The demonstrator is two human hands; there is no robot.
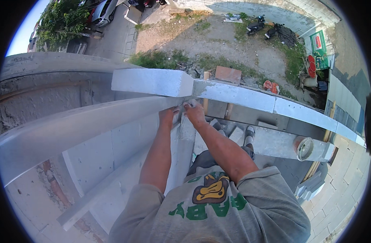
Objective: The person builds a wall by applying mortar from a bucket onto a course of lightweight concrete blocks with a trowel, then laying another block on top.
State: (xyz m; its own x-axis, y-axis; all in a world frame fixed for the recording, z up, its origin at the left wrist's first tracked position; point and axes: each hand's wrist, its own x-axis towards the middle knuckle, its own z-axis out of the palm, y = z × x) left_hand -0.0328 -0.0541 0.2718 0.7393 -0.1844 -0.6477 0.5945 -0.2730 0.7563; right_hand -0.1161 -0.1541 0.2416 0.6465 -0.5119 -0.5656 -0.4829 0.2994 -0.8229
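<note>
White block [147, 83] sits at the left end of the block row [238, 97]. Just below its right end, left hand [174, 112] and right hand [194, 112] curl close together, grip unclear. Probably fine adjustment; next calls for steady fingers.

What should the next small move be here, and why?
Probably a small fingertip adjustment rather than a reach elsewhere: the left hand and right hand are close together near the right end of the raised white block. Anything pinched is too small to tell.
</note>
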